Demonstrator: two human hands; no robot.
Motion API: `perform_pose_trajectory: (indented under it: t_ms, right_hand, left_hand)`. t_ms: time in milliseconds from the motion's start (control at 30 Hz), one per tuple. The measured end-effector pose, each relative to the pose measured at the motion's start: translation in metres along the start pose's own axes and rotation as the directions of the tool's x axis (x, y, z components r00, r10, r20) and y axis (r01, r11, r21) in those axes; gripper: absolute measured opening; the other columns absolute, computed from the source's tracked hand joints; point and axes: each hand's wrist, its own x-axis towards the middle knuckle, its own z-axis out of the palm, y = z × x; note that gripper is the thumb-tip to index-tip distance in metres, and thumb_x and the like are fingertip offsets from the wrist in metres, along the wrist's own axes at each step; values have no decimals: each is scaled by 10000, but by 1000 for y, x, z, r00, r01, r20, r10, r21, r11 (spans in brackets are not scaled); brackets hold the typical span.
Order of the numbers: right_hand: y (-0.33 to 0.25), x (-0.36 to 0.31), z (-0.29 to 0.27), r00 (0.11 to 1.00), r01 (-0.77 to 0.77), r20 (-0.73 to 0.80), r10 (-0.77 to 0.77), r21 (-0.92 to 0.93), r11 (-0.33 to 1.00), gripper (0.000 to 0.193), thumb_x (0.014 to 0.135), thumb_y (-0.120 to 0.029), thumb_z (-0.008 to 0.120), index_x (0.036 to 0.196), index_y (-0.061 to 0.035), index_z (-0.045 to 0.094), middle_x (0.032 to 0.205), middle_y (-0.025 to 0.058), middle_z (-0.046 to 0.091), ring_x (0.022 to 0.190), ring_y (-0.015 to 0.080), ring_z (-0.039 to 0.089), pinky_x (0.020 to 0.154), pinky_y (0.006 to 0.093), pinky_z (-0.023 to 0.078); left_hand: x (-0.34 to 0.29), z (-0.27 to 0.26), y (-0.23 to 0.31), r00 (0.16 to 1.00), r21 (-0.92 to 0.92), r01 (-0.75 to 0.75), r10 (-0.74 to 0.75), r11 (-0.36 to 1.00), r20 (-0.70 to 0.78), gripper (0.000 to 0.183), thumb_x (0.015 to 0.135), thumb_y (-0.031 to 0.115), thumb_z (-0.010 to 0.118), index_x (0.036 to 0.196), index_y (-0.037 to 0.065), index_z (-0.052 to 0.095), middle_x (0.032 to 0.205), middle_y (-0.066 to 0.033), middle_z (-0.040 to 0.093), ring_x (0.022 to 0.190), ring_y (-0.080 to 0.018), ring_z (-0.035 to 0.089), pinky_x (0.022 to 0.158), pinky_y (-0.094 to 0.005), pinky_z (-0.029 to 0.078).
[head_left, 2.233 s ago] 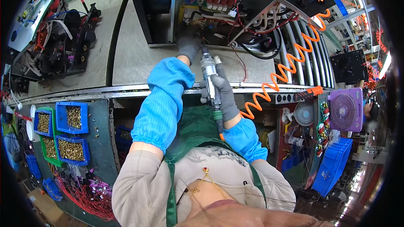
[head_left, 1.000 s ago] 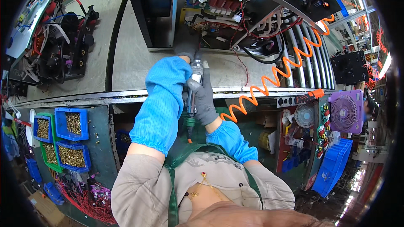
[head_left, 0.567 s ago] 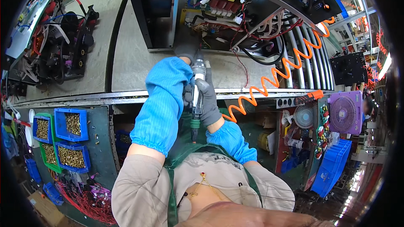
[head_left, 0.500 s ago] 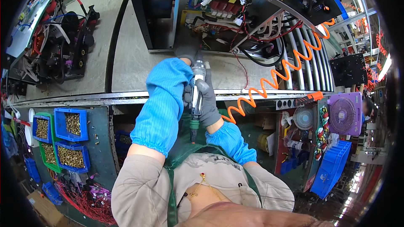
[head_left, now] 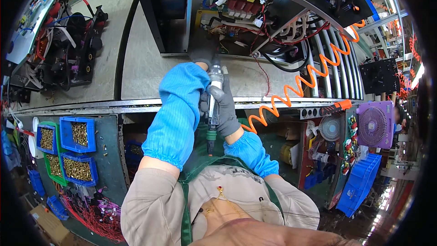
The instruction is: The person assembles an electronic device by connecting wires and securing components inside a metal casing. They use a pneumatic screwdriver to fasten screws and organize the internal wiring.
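A grey-gloved right hand, my right hand (head_left: 223, 107), is wrapped round an air screwdriver (head_left: 216, 79) with a silver body and a green lower collar. The tool points away from me, its tip at the front lower edge of an open metal equipment case (head_left: 175, 55). Close beside that tip is my left hand (head_left: 201, 58), also gloved in grey; its fingers are dark, blurred and partly hidden at the case opening. Inside the case are circuit boards (head_left: 241, 7), red parts and bundled wires. A thin red wire (head_left: 267, 79) hangs out over the metal bench.
An orange coiled air hose (head_left: 291, 90) crosses the right side over metal rollers (head_left: 334, 64). Blue bins of brass screws (head_left: 78, 167) sit at left. Another wired assembly (head_left: 75, 52) stands far left. A purple fan (head_left: 374, 125) and blue crate (head_left: 359, 184) are at right.
My hands and the screwdriver keep nearly the same place at the case's front edge. The whole view has shifted very slightly.
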Motion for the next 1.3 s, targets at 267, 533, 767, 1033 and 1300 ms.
perform_pose_trajectory:
  t_ms: [267,533,767,1033,1300]
  right_hand:
    - [-6,-2,-6,999,-23,46,16,141,990,805,817,-173,588,1437,-294,88,793,111,551,513,174,564,422,295,514]
    - [-18,-5,-13,999,46,9,-45,-149,988,844,798,-196,598,1453,-223,66,831,113,539,556,164,571,442,276,517]
    - [-21,-8,-13,1000,9,18,-6,-170,985,797,825,-128,562,1451,-235,81,843,99,541,504,151,559,421,281,508]
    - [-28,-12,-15,999,34,25,-28,-228,973,820,783,-159,619,1438,-199,127,787,93,532,516,165,547,470,291,497]
    - [-89,-117,-82,992,-45,41,121,-773,632,745,576,-128,706,1265,-44,437,981,27,530,882,118,504,793,282,422]
  left_hand:
    - [3,13,-9,993,-66,-85,79,994,-90,404,777,362,627,1004,37,549,981,-210,606,935,-399,560,772,-454,446]
    - [1,1,-5,999,-57,11,-8,998,52,415,778,364,626,1023,39,547,1002,-212,605,957,-396,559,789,-446,445]
    - [2,3,-6,988,-82,76,-64,994,142,423,779,366,626,1037,40,545,1014,-214,604,972,-394,557,800,-440,444]
    - [-2,-3,7,998,-34,-20,21,999,51,403,772,365,631,979,29,551,950,-211,618,936,-392,570,785,-446,449]
    - [-1,-13,11,987,-183,6,24,983,162,495,730,298,700,1136,75,527,1009,-161,635,950,-327,604,798,-386,458]
